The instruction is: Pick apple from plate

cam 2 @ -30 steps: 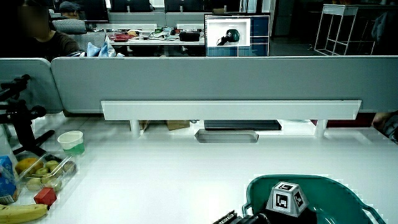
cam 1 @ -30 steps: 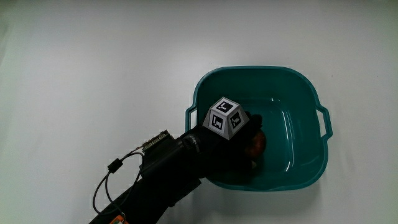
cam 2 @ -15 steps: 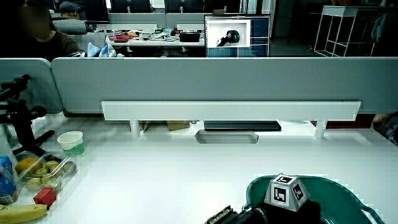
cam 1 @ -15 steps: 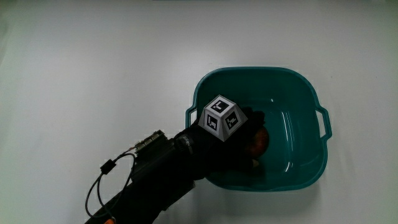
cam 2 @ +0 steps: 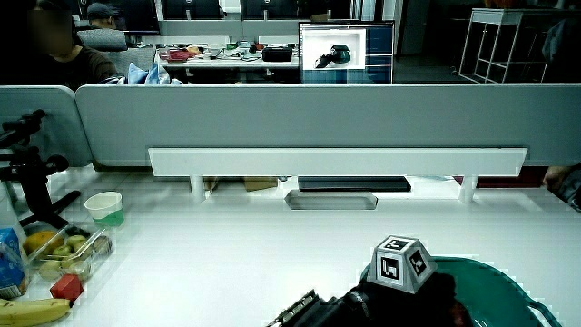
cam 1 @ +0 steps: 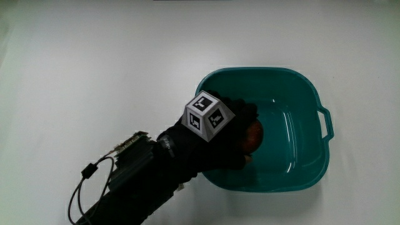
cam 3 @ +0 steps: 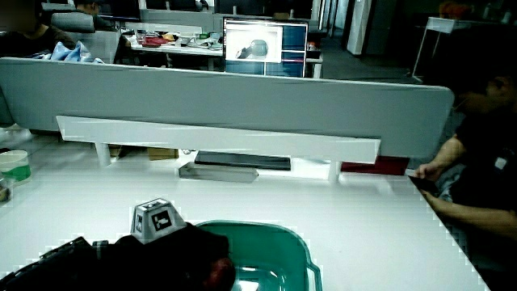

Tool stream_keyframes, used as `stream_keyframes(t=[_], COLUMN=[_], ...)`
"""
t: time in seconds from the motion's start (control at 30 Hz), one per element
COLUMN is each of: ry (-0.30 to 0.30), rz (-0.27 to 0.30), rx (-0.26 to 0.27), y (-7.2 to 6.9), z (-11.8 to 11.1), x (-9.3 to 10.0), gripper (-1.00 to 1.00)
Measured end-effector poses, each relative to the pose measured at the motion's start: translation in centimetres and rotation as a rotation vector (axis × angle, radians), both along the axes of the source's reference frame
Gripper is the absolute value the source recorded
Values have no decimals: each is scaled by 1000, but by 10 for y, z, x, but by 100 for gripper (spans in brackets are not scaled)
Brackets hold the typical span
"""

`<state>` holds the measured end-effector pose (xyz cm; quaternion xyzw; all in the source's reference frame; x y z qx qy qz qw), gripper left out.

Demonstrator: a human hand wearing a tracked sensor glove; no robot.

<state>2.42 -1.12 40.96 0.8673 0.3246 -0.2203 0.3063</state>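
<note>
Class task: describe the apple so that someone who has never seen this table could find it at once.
Find the teal basin on the white table. Inside it, the black-gloved hand has its grip around the apple. It is the only reddish, rounded thing in the basin.

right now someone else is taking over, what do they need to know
Hand: grip closed on the apple, over the teal basin.
Apple: reddish, in the fingers, partly hidden by the glove; whether it is clear of the basin floor cannot be told.
Note: the container is a basin, not a plate.
Done: reach and grasp.
Left: lift the apple out over the basin rim.
</note>
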Motion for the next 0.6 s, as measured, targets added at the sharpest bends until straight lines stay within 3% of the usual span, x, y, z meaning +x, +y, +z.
stream_keyframes(t=[0.2, 0.53, 0.57, 0.6], ry=[2, 37, 70, 81], rz=[2, -30, 5, -7], rx=[31, 67, 124, 133], y=[-2, -4, -5, -6], z=[-24, -38, -34, -35], x=[-6, -29, -31, -34], gripper=[100, 100, 100, 100])
